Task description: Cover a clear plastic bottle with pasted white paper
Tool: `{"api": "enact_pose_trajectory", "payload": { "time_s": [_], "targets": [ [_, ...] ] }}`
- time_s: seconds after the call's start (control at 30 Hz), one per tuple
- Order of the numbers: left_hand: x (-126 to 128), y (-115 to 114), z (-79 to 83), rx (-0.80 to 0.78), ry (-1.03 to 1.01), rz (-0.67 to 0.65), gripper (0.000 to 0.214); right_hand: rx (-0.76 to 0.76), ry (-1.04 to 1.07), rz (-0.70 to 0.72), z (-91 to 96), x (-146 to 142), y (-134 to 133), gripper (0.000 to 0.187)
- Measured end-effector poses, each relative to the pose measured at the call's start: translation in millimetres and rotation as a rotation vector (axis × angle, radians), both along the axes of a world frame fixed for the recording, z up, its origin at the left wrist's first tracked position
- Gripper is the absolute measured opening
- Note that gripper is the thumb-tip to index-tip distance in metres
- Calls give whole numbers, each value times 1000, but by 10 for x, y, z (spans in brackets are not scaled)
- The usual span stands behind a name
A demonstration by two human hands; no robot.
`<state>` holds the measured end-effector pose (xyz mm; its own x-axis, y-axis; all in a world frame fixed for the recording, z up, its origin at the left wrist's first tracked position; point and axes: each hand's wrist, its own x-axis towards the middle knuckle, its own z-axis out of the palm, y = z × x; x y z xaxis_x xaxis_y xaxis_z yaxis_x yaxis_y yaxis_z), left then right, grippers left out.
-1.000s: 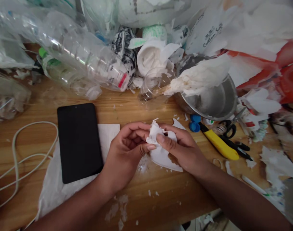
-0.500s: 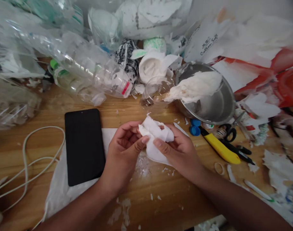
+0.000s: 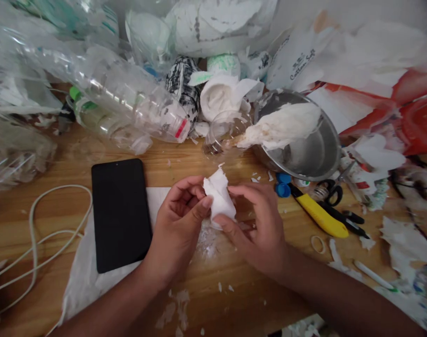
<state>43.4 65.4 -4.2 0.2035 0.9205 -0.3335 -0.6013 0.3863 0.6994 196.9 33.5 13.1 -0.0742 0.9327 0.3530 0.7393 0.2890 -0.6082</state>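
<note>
Wooden table (image 3: 248, 292), left hand (image 3: 178, 227) pinching white paper (image 3: 220, 199), right hand (image 3: 262, 229) wide, touching it

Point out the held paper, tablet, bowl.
Held paper (image 3: 220, 199): head view, middle of its white face.
Tablet (image 3: 121, 215): head view, dark screen's middle.
Bowl (image 3: 320, 152): head view, bare inner wall.

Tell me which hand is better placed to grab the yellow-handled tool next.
The right hand, probably: the yellow-handled tool lies on its side, and its grip looks looser, while the left hand pinches the white paper.
</note>
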Motion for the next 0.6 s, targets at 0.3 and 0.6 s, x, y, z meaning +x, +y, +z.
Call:
{"api": "enact_pose_trajectory", "payload": {
  "time_s": [0.3, 0.6],
  "targets": [
    [-53, -120, 78, 478, 700, 213, 42, 59, 77, 51, -25, 76, 92, 18],
    [-75, -145, 41, 649, 899, -36, 24, 120, 145, 81, -80, 89, 131, 27]
  ]
}}
